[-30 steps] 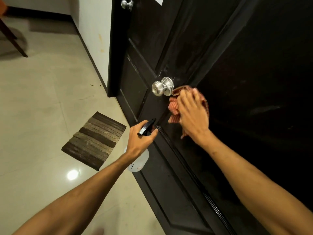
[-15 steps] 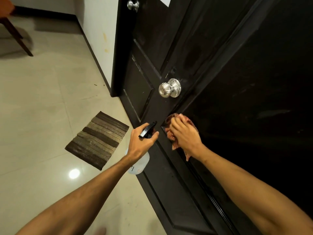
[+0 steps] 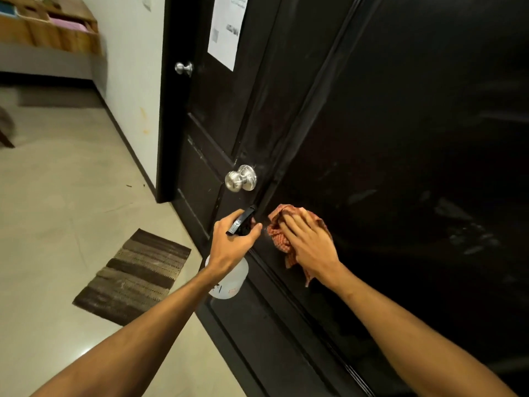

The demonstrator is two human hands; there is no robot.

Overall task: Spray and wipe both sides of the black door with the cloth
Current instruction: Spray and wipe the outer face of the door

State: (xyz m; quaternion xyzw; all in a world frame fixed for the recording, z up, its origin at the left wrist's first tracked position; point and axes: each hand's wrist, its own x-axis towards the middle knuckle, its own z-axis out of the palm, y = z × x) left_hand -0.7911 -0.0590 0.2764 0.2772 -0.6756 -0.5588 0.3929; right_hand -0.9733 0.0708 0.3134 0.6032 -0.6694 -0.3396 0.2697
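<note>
Red cloth (image 3: 282, 239) pressed flat on black door (image 3: 400, 138) by right hand (image 3: 309, 245); left hand (image 3: 232, 245) grips spray bottle (image 3: 229, 279); paper notice (image 3: 226, 30) print unreadable.

Paper notice (image 3: 226, 30) print (blurred) unreadable.

Single view only: head cam, wide-angle, looking forward and down along both forearms. Close to the black door (image 3: 400, 138), which fills the right half and slants away toward the top left. Silver knob (image 3: 241, 177) near centre. Tiled floor (image 3: 57, 210) and striped mat (image 3: 134, 275) on the left. Verticals bow toward the frame edges.
</note>
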